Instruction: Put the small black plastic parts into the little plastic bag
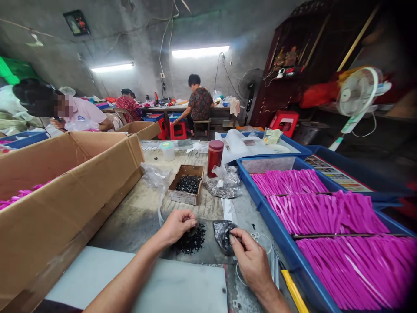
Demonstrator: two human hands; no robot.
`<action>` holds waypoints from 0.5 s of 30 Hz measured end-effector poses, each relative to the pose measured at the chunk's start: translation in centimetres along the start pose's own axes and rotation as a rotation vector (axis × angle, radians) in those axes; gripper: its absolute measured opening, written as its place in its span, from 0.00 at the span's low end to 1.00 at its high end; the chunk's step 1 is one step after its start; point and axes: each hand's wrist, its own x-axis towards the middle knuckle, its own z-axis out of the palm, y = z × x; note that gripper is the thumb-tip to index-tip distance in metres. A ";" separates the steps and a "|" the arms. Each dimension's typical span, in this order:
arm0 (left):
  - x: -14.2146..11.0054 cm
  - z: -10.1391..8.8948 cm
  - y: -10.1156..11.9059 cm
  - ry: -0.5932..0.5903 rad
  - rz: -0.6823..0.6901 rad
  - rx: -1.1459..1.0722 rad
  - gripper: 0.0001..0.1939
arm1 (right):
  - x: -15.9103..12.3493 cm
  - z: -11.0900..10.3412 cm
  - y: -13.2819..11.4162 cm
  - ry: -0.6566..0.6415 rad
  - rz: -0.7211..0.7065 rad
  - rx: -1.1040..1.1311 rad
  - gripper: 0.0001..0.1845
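My left hand (177, 224) is curled with its fingertips pinched over a pile of small black screws (190, 240) on the worktable. My right hand (250, 256) pinches the edge of a crumpled clear plastic bag (224, 234) that lies just right of the pile. What the left fingertips hold is too small to name. A small cardboard box of more black screws (187, 184) stands a little farther back on the table.
A big open cardboard box (65, 195) with pink parts fills the left. Blue trays of pink plastic pieces (325, 208) lie on the right. A red jar (214, 157), a bag of screws (224, 182), a yellow-handled tool (293, 291) and a white board (163, 282) are near. People sit at the left and at far tables.
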 end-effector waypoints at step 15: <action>-0.7 1.5 -0.7 -0.062 -0.120 -0.651 0.14 | 0.1 -0.2 0.0 0.020 0.009 -0.014 0.11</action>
